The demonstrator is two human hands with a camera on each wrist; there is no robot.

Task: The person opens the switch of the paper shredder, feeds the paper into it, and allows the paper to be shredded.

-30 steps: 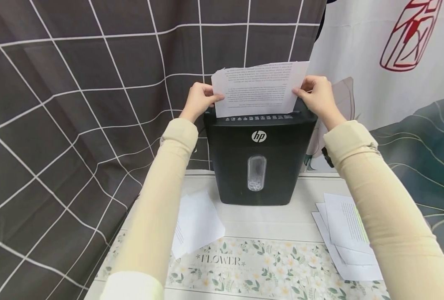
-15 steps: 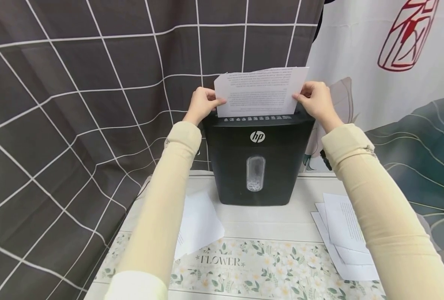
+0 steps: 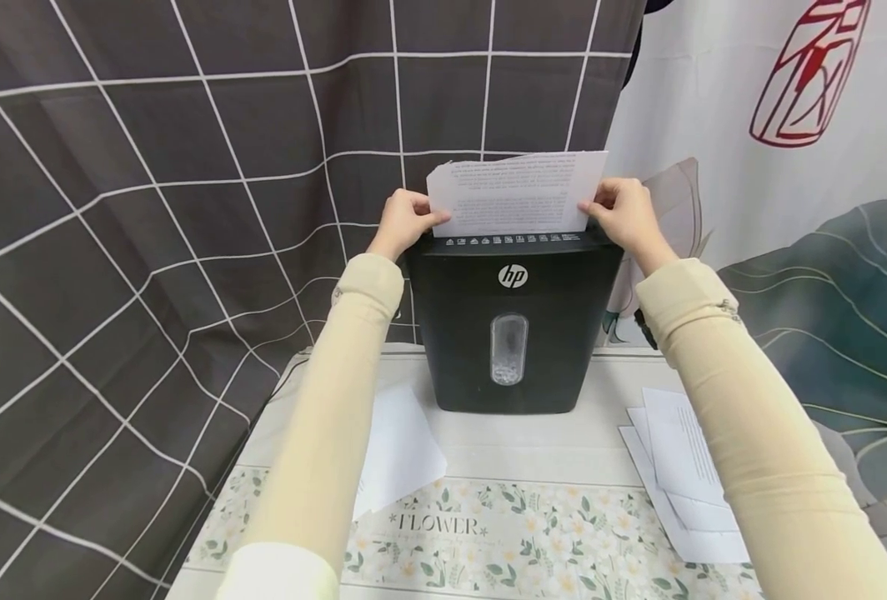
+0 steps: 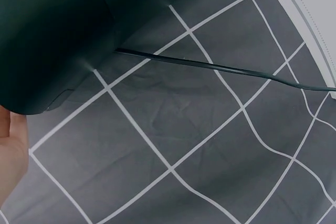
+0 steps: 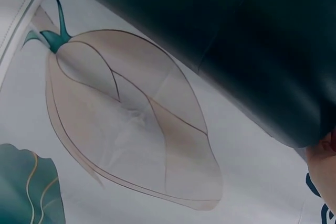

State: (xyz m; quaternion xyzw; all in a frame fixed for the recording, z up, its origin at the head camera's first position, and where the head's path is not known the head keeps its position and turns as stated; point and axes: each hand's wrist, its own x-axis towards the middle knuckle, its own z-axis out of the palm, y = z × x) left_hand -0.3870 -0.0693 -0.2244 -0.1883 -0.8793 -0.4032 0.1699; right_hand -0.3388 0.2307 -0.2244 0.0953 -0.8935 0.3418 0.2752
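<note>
A printed sheet of paper (image 3: 518,193) with a ragged top edge stands upright in the top of a black HP paper shredder (image 3: 458,333). Its lower edge is hidden inside the machine. My left hand (image 3: 404,222) pinches the sheet's left edge, thumb in front. On the opposite edge, my right hand (image 3: 627,215) pinches the paper the same way. Both hands are close to the shredder's top corners. Paper scraps show through the small window (image 3: 508,350) in its front. The wrist views catch only part of each hand beside the dark casing.
White sheets (image 3: 402,450) lie left of the shredder, partly behind the left sleeve. A stack of printed sheets (image 3: 676,467) lies at the right. A power cord (image 4: 210,66) runs from the shredder past the dark checked curtain (image 3: 188,208). A floral cover (image 3: 533,533) lies in front.
The sheet has sunk lower into the shredder, so less of it shows above the top. Both hands have moved down with it, still pinching its edges.
</note>
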